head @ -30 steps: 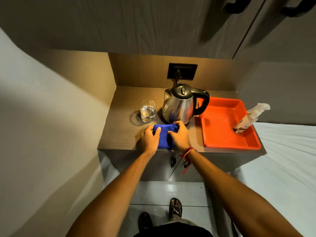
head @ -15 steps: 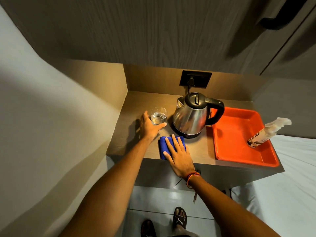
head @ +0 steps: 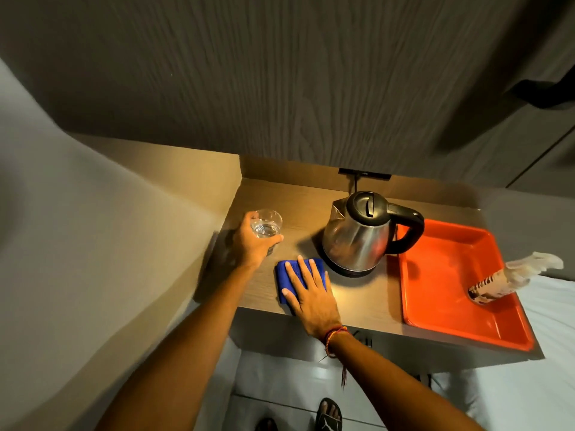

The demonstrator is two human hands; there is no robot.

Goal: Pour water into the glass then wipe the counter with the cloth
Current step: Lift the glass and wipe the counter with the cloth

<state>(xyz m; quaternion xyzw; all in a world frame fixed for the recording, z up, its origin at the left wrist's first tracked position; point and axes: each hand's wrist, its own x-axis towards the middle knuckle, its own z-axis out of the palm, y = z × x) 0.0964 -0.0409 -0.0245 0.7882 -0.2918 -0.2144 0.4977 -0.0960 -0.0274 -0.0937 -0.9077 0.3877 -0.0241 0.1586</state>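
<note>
Cloth (head: 287, 276) under right hand (head: 311, 298), glass (head: 266, 225) in left hand (head: 252, 244)

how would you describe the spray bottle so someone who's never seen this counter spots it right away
Start at the wooden counter and find the orange tray at its right end, beside the steel kettle. The spray bottle leans against the tray's right wall, nozzle poking over the rim. It is the only pale plastic thing with a striped label.
</note>
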